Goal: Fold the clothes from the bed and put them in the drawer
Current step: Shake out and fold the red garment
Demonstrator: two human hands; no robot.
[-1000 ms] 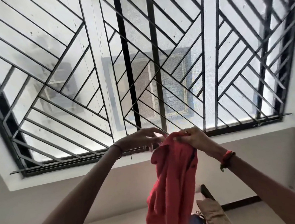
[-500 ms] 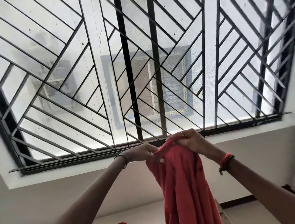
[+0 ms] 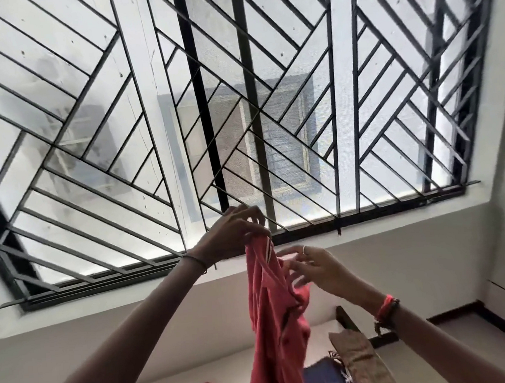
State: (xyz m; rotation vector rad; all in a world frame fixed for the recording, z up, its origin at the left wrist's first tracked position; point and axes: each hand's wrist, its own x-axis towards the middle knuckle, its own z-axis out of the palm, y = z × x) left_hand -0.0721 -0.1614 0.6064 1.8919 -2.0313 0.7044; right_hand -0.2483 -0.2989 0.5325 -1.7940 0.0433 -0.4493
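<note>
left hand (image 3: 233,232): you pinched the top edge of the red garment (image 3: 274,311) in front of the window grille's (image 3: 237,101) bottom bar | right hand (image 3: 312,265): fingers spread and loose, touching the cloth just below the grille, clasping nothing | garment hung down beneath the grille

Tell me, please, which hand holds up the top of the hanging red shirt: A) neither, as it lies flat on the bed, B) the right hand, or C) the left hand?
C: the left hand pinches the top edge of the red shirt in front of the window, while the right hand sits lower at the shirt's side with its fingers spread.
</note>
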